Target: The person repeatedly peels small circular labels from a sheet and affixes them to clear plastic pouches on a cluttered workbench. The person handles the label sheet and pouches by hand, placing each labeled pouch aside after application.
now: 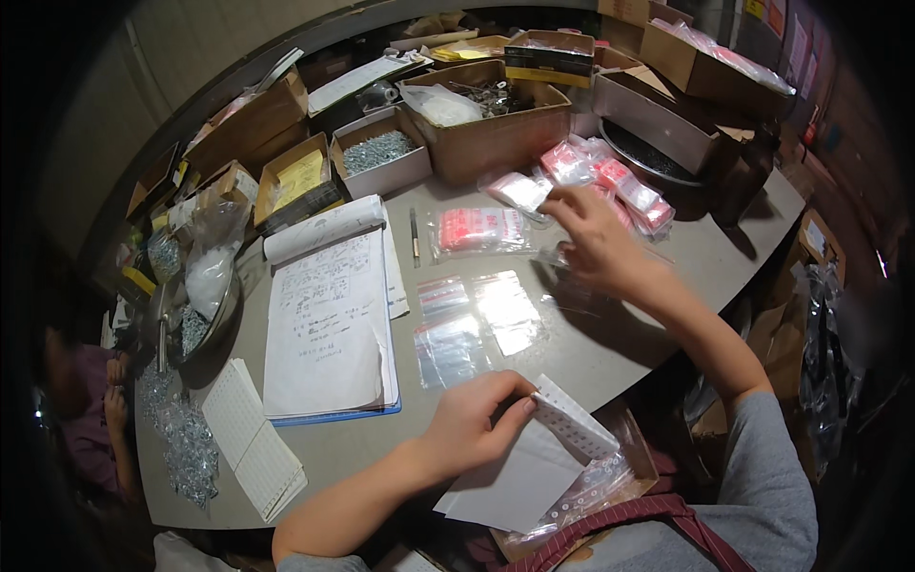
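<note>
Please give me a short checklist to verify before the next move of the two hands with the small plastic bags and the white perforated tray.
1. Left hand grips the white perforated tray: ok.
2. Tray tilted, not level: cannot tell if parts stay in.
3. Right hand touches a small clear bag; whether it is firmly held: cannot tell.
4. Empty clear bags lying within reach on the table: ok.
5. Open notebook lies apart from both hands: ok.

Left hand [474, 419] on white perforated tray [572, 419], right hand [596, 243] among clear bags [505, 310].
</note>
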Demonstrator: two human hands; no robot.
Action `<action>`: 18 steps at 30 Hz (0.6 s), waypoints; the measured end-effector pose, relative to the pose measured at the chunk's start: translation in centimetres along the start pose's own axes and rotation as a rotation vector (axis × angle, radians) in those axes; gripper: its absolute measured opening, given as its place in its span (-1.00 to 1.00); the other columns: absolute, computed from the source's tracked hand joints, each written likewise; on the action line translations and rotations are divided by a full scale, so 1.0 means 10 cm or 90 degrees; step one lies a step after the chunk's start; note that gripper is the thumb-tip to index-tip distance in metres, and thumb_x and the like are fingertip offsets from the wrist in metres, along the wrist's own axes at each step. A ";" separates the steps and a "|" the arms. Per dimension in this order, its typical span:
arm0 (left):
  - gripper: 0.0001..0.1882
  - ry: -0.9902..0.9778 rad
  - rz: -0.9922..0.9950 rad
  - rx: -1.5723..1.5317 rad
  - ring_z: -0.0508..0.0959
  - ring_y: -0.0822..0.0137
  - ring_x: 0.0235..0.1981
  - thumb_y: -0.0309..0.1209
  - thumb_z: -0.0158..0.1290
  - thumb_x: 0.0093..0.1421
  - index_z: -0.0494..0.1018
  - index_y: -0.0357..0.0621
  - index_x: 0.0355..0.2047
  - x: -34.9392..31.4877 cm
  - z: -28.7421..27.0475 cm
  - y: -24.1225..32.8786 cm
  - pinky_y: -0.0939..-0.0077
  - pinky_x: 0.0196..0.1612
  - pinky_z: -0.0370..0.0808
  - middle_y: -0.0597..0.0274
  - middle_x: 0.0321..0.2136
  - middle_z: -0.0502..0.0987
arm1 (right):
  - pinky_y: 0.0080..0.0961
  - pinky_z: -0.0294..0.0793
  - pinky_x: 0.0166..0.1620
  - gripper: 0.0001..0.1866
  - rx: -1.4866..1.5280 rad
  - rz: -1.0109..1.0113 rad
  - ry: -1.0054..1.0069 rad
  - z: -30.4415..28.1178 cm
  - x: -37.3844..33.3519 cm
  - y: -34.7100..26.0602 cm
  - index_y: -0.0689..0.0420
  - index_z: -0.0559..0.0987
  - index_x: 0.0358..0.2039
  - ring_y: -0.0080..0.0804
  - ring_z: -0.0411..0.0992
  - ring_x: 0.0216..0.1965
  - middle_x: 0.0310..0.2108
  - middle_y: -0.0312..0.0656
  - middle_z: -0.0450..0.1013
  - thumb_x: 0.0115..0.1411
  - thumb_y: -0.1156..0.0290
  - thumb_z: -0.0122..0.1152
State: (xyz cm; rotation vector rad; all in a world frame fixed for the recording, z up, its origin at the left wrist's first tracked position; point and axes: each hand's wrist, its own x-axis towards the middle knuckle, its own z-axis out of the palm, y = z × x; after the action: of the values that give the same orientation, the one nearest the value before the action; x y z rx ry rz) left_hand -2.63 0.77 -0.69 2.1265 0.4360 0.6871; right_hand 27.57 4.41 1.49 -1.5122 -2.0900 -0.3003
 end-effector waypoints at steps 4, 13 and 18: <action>-0.86 -0.001 -0.004 -0.004 0.59 0.12 -0.41 -0.45 0.20 0.26 0.57 -0.24 -0.22 0.00 0.00 -0.02 0.35 -0.34 0.51 0.03 -0.37 0.59 | -0.10 0.41 0.10 -0.68 0.171 -0.007 -0.141 0.15 0.01 -0.38 0.20 0.56 -0.13 0.07 0.41 0.00 -0.05 0.06 0.41 0.15 0.35 0.40; -0.87 -0.007 0.018 -0.002 0.59 0.04 -0.36 -0.44 0.14 0.30 0.54 -0.23 -0.21 0.01 -0.02 0.03 0.28 -0.28 0.51 0.00 -0.37 0.58 | -0.40 0.47 -0.20 -0.68 0.417 0.147 -0.402 0.27 0.31 -0.26 0.26 0.57 -0.28 -0.40 0.49 -0.31 -0.40 -0.20 0.51 0.11 0.31 0.49; -0.88 -0.029 -0.021 -0.004 0.60 0.01 -0.33 -0.44 0.13 0.30 0.54 -0.21 -0.20 0.00 -0.02 0.02 0.27 -0.25 0.52 0.00 -0.36 0.58 | -0.58 0.32 -0.43 -0.72 0.638 0.217 -0.248 0.37 0.19 -0.19 0.21 0.52 -0.47 -0.71 0.32 -0.49 -0.57 -0.40 0.41 0.26 0.36 0.40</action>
State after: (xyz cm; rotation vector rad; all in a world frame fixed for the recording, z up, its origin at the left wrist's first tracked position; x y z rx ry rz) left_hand -2.68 0.76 -0.43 2.1198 0.4432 0.6199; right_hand 24.28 7.04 -0.32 -1.2637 -1.7131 1.0809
